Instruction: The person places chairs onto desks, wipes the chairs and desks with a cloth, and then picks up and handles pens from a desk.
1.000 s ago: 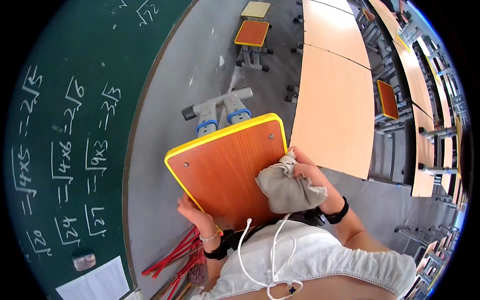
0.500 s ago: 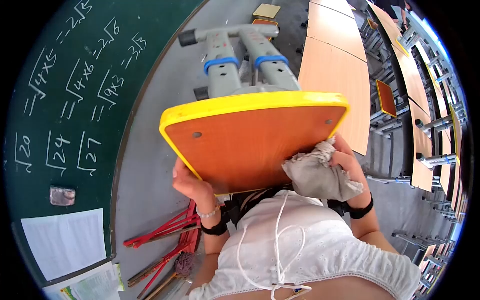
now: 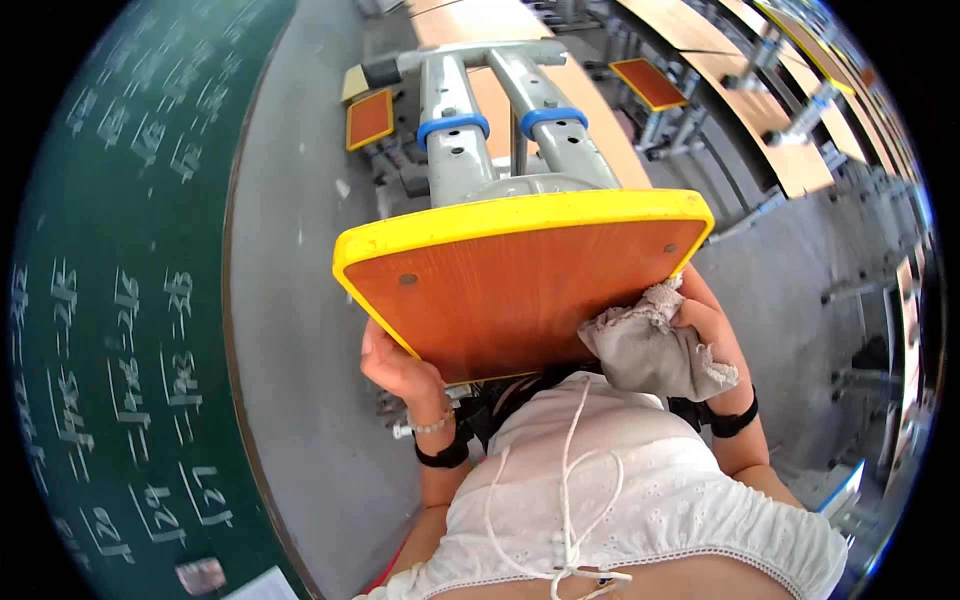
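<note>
A stool with a red-brown wooden seat and yellow rim is held up in front of my body. Its seat faces me, and its grey metal legs with blue bands point away. At the seat's left edge, my left hand is closed around the rim, its fingers partly hidden behind. My right hand is closed on a crumpled grey cloth at the right edge of the seat. The cloth lies against the seat's lower right corner. Part of that hand's grip is hidden behind cloth and stool.
A green chalkboard with chalk writing runs along the left wall. Rows of light wooden desks stand ahead and to the right. Another stool sits upturned among them, and a similar orange seat is at the front left.
My view has turned to the right, so the desks have shifted left. The red-handled tools on the floor are out of view. Both hands keep their hold on the stool and cloth.
</note>
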A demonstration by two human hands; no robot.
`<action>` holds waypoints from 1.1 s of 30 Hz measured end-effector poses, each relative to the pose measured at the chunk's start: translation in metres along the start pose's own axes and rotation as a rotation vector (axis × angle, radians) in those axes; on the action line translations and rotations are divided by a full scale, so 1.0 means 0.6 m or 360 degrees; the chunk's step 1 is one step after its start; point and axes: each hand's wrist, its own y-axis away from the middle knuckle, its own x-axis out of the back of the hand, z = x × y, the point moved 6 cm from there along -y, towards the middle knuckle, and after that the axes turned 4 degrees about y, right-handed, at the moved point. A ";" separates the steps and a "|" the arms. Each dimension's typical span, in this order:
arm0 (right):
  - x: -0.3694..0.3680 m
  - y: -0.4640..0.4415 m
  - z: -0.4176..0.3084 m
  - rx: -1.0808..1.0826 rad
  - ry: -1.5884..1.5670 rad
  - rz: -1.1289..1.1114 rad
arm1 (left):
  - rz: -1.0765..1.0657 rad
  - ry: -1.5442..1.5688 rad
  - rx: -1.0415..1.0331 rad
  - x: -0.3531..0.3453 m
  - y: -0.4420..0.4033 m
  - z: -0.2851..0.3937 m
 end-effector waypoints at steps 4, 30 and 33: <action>0.055 -0.029 -0.012 0.0114 0.0360 0.0006 | -0.0308 0.0334 0.0325 -0.103 -0.029 -0.052; 0.165 -0.685 -0.356 0.0268 0.1050 -0.0390 | -0.0695 -0.0793 0.0399 -0.484 -0.350 -0.161; 0.169 -0.729 -0.356 0.0234 0.1069 -0.0407 | -0.0763 -0.0858 0.0321 -0.500 -0.390 -0.187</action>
